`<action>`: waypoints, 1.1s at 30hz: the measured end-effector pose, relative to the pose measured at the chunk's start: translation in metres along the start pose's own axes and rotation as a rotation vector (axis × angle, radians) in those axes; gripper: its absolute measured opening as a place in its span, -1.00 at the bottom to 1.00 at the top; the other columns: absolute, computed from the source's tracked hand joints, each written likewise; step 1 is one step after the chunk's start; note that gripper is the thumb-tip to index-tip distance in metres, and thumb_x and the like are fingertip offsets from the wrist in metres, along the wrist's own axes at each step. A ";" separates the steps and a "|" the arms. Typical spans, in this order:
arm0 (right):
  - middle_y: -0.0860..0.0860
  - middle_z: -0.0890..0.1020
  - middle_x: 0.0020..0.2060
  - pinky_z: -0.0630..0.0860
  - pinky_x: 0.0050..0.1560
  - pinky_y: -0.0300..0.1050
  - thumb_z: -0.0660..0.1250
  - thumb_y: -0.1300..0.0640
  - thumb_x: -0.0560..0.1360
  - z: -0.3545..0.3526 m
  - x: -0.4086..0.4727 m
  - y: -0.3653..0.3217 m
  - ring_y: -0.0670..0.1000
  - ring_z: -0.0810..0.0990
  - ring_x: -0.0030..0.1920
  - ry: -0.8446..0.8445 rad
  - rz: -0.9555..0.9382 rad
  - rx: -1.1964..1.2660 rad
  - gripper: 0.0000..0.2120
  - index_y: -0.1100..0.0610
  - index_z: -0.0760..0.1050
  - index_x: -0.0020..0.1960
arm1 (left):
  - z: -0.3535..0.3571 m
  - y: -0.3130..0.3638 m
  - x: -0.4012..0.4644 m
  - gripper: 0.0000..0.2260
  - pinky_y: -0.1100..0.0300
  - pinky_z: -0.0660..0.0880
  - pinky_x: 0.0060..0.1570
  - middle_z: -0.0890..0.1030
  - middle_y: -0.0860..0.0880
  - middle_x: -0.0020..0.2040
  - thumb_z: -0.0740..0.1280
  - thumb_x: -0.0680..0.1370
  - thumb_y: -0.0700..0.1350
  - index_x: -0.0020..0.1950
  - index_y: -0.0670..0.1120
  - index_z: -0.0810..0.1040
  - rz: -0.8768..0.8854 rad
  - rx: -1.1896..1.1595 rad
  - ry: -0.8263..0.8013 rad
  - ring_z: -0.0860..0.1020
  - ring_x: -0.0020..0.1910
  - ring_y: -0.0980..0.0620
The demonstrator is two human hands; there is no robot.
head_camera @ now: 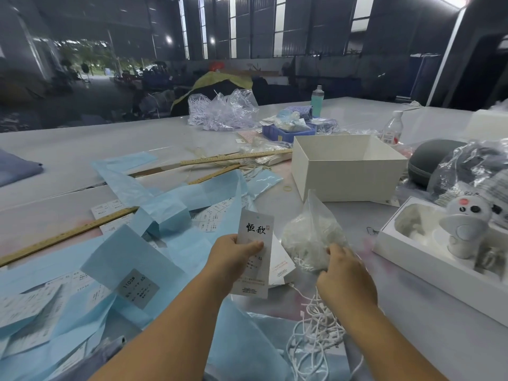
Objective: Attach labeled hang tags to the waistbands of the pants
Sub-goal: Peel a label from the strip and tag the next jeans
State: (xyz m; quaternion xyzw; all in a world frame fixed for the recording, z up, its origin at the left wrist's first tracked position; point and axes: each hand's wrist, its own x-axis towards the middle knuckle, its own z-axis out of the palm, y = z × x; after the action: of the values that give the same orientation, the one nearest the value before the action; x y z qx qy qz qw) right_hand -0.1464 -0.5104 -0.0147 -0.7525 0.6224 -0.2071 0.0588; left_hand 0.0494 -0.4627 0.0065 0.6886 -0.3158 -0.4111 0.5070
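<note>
Your left hand (233, 253) pinches the grey card hang tag (254, 254); your right hand (345, 273), fingers curled, reaches the clear bag of white strings (310, 237) at three o'clock. Draw one string free.

The hang tag (254, 248) is matt pale grey card with black print. The bag (313, 232) is thin clear plastic, crinkled and shiny, over a white stringy mass. The cords (313, 334) look like smooth white string. The sheets (170, 204) are pale blue, thin and slightly glossy. The rulers (68, 235) are bare yellowish wood. The box (346, 177) is matt cream cardboard
</note>
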 end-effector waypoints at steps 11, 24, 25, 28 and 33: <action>0.04 0.65 0.00 0.40 -0.17 -0.14 0.21 0.13 0.51 0.025 -0.005 -0.013 0.10 0.61 0.03 -0.255 -0.265 -0.146 -0.81 0.05 0.55 0.06 | -0.002 -0.004 0.007 -0.95 0.25 0.38 -0.42 0.64 0.16 -0.39 0.44 0.52 -0.03 -0.13 0.08 0.61 0.009 0.100 -0.007 0.60 -0.32 0.07; 0.07 0.58 0.09 0.46 0.01 -0.07 0.17 0.24 0.53 0.021 -0.011 -0.022 0.13 0.57 0.12 -0.333 -0.277 -0.227 -0.77 0.13 0.44 0.16 | -0.004 -0.002 0.007 -0.97 0.26 0.42 -0.41 0.68 0.11 -0.33 0.44 0.53 -0.05 -0.11 0.04 0.63 -0.005 0.064 -0.017 0.62 -0.33 0.08; 0.04 0.55 0.00 0.43 -0.04 -0.09 0.16 0.24 0.54 0.018 -0.011 -0.021 0.13 0.54 0.05 -0.233 -0.290 -0.101 -0.85 0.12 0.42 0.08 | -0.005 0.001 0.005 -0.98 0.24 0.46 -0.37 0.70 0.05 -0.26 0.43 0.53 -0.07 -0.06 0.01 0.64 -0.015 0.017 -0.014 0.64 -0.29 0.04; -0.07 0.48 -0.24 0.35 -0.18 -0.16 0.17 0.23 0.60 0.001 -0.013 -0.027 0.04 0.47 -0.17 0.120 -0.324 0.471 -0.85 0.10 0.37 -0.14 | -0.007 0.010 0.003 -0.86 0.08 0.58 -0.31 0.69 -0.09 -0.08 0.39 0.54 -0.22 0.09 -0.11 0.61 -0.037 -0.232 0.021 0.66 -0.14 -0.10; 0.00 0.60 -0.33 0.54 -0.25 -0.19 0.09 0.13 0.65 -0.060 -0.018 -0.052 -0.02 0.57 -0.36 0.201 -0.249 1.179 -0.81 -0.01 0.37 -0.12 | 0.002 0.029 -0.018 -0.36 0.19 0.52 -0.24 0.50 0.06 0.04 0.35 0.51 -0.19 0.51 0.10 0.16 0.165 0.202 0.108 0.58 -0.08 -0.01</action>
State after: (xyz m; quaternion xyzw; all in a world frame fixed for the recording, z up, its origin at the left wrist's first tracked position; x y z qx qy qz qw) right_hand -0.1244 -0.4713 0.0539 -0.6370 0.3126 -0.5922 0.3819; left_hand 0.0393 -0.4567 0.0385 0.7291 -0.3833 -0.2966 0.4833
